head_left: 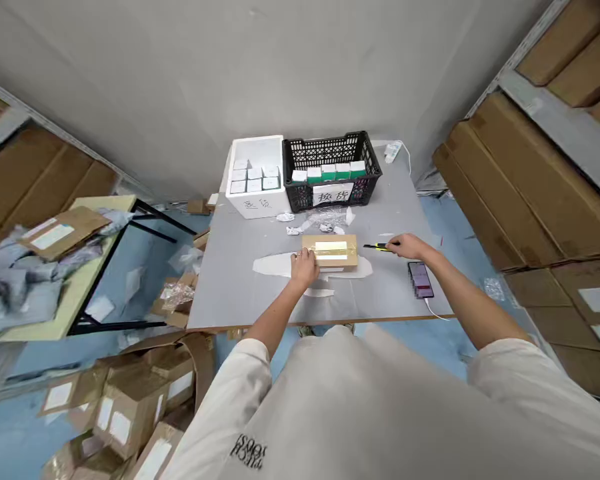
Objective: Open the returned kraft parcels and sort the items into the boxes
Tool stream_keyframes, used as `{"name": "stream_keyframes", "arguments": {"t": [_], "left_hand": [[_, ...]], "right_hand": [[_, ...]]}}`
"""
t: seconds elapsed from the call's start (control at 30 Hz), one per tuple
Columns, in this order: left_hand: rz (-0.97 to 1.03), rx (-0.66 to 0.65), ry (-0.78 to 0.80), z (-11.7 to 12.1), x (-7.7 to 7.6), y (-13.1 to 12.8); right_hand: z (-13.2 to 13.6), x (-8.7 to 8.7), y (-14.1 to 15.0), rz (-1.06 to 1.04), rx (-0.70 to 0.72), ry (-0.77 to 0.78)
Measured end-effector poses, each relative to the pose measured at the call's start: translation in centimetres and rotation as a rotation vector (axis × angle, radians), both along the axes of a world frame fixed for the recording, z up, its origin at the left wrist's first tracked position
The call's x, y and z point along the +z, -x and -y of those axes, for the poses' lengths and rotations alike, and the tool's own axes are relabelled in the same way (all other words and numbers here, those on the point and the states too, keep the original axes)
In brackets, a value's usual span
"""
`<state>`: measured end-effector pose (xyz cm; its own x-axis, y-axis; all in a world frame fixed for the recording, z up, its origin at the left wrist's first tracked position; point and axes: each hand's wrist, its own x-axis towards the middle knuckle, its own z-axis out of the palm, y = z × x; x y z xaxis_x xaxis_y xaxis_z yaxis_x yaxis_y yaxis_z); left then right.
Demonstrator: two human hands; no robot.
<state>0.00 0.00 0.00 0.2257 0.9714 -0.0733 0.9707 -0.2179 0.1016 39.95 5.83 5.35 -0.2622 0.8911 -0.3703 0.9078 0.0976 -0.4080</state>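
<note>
A small brown cardboard box [336, 252] with a taped top and a white label lies in the middle of the grey table [240, 280]. My left hand [304, 265] rests on the box's left end, fingers curled over it. My right hand [408, 246] is to the right of the box and grips a yellow and black utility knife [379, 247], whose tip points left toward the box and stays a little apart from it.
A white foam box [258, 175] of small white cartons and a black crate [331, 170] of green-and-white cartons stand at the table's far edge. A phone [421, 279] on a cable lies at right. Crumpled wrappers [294, 229], brown boxes on shelves, a side table at left.
</note>
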Motion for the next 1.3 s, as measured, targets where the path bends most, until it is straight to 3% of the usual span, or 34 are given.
{"name": "stream_keyframes", "arguments": {"t": [0.2,0.4,0.63,0.8,1.0,1.13,1.3], "left_hand": [[0.049,-0.241,0.087,-2.1,0.2,-4.9],[0.013,-0.244,0.188,-3.8,-0.4,-7.4],[-0.053,-0.228,0.201,-4.7,-0.8,-8.2],[-0.024,-0.254,0.156,-4.3,-1.0,-7.9],[0.048,-0.239,0.165,-3.9,-1.3,-7.6],[0.06,-0.229,0.176,-4.0,-1.5,-7.6],[0.058,-0.214,0.194,-4.1,-1.5,-7.6]], "right_hand": [[2.3,-2.2,-0.5,-0.202,-0.127,0.074],[3.0,-4.3,0.5,-0.391,-0.185,0.093],[1.6,-4.8,-0.2,-0.374,-0.075,0.082],[-0.9,-4.9,-0.6,-0.196,0.125,0.035],[-3.8,-5.0,1.4,0.003,0.237,-0.042],[-3.5,-5.6,1.4,-0.106,0.236,0.073],[0.3,-6.9,0.0,-0.417,0.092,0.33]]}}
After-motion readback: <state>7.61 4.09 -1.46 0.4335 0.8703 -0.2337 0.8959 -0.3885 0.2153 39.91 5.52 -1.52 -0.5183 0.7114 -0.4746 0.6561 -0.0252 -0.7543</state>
